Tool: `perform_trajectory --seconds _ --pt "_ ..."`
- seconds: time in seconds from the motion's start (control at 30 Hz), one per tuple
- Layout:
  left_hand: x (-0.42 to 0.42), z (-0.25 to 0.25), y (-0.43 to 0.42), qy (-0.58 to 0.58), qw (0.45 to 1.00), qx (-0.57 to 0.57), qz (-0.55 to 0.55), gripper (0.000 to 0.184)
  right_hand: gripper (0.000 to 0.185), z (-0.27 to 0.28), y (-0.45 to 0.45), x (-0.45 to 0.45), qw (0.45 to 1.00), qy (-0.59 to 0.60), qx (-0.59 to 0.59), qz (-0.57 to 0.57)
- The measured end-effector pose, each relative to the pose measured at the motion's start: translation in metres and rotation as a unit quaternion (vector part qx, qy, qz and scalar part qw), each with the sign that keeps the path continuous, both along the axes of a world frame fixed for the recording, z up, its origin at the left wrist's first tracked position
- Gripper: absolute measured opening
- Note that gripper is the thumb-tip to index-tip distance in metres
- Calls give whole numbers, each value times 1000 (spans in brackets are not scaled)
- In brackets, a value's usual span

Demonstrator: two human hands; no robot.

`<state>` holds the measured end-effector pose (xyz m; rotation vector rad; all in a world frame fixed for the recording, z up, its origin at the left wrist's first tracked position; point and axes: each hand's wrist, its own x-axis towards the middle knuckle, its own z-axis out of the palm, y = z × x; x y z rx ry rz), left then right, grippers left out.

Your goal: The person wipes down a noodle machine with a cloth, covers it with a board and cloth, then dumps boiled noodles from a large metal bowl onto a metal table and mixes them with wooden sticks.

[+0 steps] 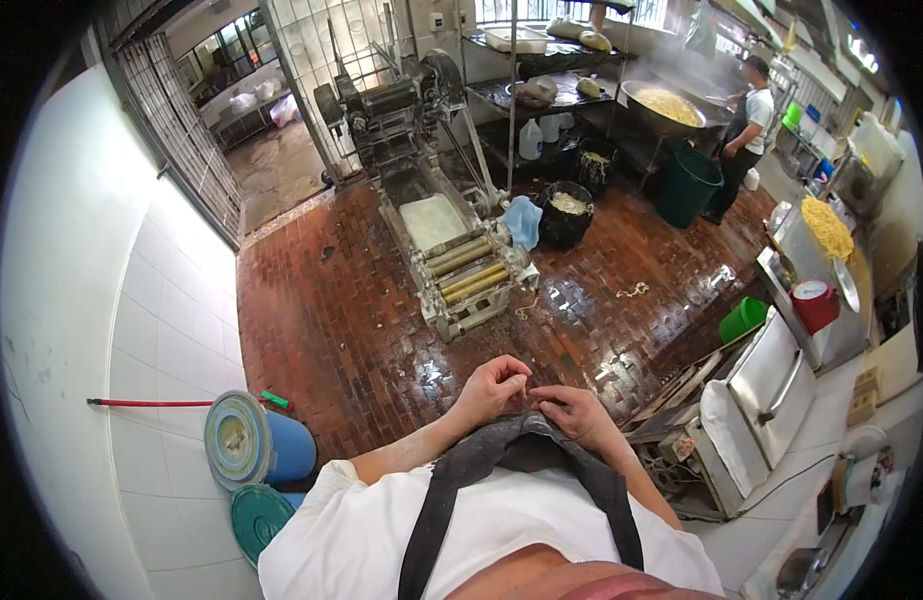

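Note:
My left hand (495, 389) is raised in front of my waist, just above the top of a dark apron (517, 450), its fingers curled and the thumb pressed to them. Close beside it, my right hand (574, 413) has its fingers bent inward at the apron's edge. The fingertips of both hands nearly meet. What they pinch, if anything, is too small to make out. Beyond my hands stands a floury roller machine (462, 262) with a pale sheet (432, 221) on its bed.
Blue lidded bins (292, 450) and a red-handled pole (152, 403) are at left. Wet brick floor (372, 350) surrounds the machine. Black buckets (565, 228), a green bin (689, 188) and a steaming pan (665, 106) stand behind, near a person (750, 130). Steel equipment (772, 375) lines the right.

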<state>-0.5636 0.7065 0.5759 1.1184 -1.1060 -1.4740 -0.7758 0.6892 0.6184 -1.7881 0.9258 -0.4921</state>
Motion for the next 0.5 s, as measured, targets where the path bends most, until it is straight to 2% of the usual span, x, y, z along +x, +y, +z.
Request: perform_trajectory --seconds 0.23,0.3,0.37,0.47,0.5 --pt "-2 -1 2 18 1000 14 5 14 24 -2 -3 -4 999 6 -47 6" --pt "-3 0 2 5 1000 10 1 12 24 31 -12 -14 997 23 -68 27" --pt "-3 0 3 0 1000 11 -2 11 14 62 -33 -31 987 36 -151 35" --pt "-2 0 5 -7 1000 19 -5 12 46 135 -54 -64 934 37 -355 -4" --pt "-1 1 6 -17 1000 20 -7 12 51 164 -56 -74 911 11 -411 3"
